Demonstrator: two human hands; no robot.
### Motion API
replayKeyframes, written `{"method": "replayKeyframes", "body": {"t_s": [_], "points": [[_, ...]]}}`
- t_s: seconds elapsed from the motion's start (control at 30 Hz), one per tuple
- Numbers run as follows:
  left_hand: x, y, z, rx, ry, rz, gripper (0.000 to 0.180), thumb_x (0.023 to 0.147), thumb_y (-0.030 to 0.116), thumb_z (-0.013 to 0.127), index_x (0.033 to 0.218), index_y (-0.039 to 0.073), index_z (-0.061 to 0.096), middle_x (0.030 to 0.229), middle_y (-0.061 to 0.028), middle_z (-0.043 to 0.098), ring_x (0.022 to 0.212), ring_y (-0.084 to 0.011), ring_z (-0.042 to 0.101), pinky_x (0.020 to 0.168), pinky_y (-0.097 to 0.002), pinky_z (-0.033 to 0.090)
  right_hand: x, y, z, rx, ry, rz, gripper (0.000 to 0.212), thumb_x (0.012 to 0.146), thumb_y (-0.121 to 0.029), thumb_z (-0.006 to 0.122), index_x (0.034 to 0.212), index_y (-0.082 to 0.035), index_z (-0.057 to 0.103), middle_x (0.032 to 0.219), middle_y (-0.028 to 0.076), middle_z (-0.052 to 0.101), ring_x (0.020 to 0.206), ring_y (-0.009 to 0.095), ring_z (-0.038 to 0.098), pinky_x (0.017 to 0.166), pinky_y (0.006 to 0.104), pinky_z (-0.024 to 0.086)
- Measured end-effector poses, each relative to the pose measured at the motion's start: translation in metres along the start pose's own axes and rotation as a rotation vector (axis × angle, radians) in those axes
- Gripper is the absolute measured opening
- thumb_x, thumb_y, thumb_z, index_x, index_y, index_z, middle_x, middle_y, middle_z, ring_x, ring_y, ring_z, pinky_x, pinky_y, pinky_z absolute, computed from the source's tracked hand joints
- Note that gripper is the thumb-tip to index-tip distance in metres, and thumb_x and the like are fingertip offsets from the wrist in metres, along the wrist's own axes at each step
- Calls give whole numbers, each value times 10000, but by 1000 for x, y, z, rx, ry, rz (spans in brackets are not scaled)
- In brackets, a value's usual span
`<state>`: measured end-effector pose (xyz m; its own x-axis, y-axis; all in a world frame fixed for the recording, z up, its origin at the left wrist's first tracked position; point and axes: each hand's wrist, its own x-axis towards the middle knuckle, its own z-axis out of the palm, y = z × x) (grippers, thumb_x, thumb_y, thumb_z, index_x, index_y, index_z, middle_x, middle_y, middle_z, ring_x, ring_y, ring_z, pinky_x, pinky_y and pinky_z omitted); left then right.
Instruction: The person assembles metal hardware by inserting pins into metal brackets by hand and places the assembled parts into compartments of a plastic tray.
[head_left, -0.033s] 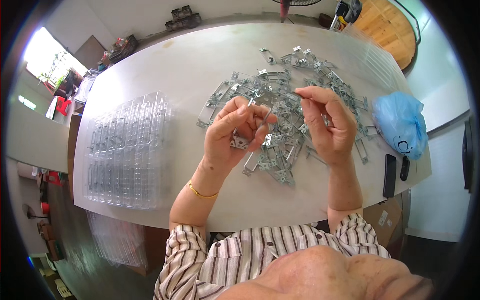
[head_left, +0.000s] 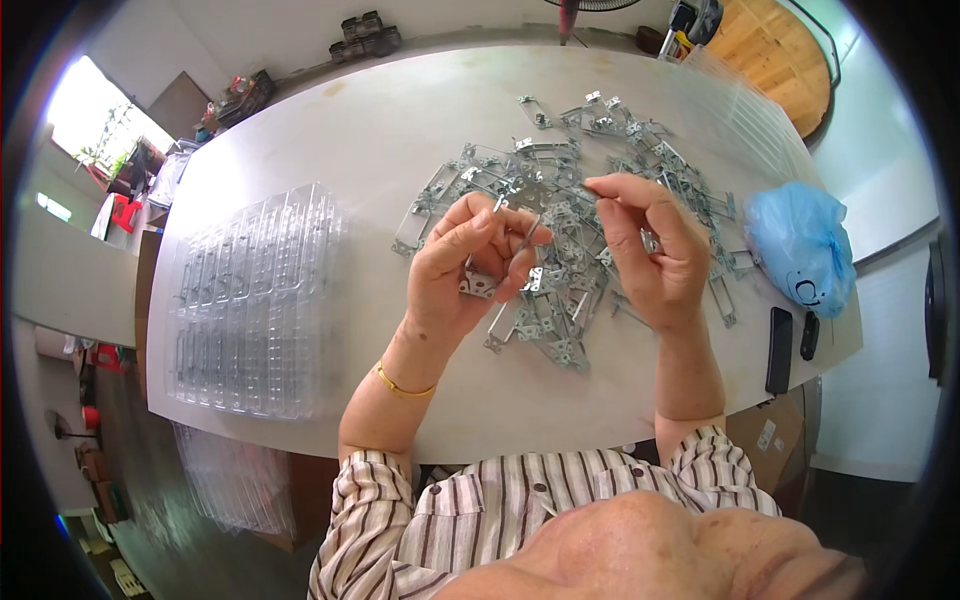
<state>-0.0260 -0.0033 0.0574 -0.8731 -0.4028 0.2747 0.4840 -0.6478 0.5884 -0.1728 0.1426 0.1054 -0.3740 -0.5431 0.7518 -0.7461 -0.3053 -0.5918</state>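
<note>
The heap of metal brackets [head_left: 572, 222] is silver-grey, on a whitish tabletop [head_left: 400, 115] with faint yellowish stains. Left of the heap, the plastic trays [head_left: 250, 300] are clear. Right of it, the bag [head_left: 795, 240] is translucent blue with black marking; to its lower right, the phone [head_left: 779, 350] is black. Below the heap, the bracelet [head_left: 404, 391] is gold, the shirt [head_left: 505, 500] cream with dark brown stripes.
</note>
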Motion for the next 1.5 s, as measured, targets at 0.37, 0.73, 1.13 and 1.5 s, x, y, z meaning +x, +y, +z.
{"method": "replayKeyframes", "body": {"t_s": [0.37, 0.73, 1.13, 1.5], "points": [[-2, -3, 4, 142, 45, 37, 172, 1025, 177, 563, 908, 51, 574, 1057, -209, 688, 618, -161, 561, 509, -259, 425, -4, -4, 6, -91, -136, 90, 125, 906, -2, 695, 1023, -43, 684, 769, 52, 671, 589, 86, 584, 540, 241, 471], [-6, -4, 14, 541, -18, 85, 228, 997, 170, 641, 834, 21, 589, 811, 9, 474, 661, -69, 463, 698, -237, 493, -6, -8, 2, 105, -243, 374, 286, 1014, -158, 628, 1251, -2, 600, 701, 9, 621, 584, 47, 548, 558, 214, 454], [-5, -2, 4, 641, -57, 47, 173, 979, 112, 650, 849, 10, 598, 878, 1, 502, 713, -70, 444, 673, -240, 399, 13, 9, -9, 811, -444, 978, 431, 1044, -372, 553, 1178, 36, 588, 629, 43, 596, 453, 119, 566, 436, 233, 472], [-6, 0, 5, 768, -169, -23, 165, 968, 111, 667, 873, -14, 616, 953, -21, 570, 736, -57, 446, 648, -231, 371, 10, 26, -9, 662, -533, 927, 267, 1014, -272, 570, 958, -13, 604, 625, 20, 602, 416, 97, 527, 400, 234, 404]]}}
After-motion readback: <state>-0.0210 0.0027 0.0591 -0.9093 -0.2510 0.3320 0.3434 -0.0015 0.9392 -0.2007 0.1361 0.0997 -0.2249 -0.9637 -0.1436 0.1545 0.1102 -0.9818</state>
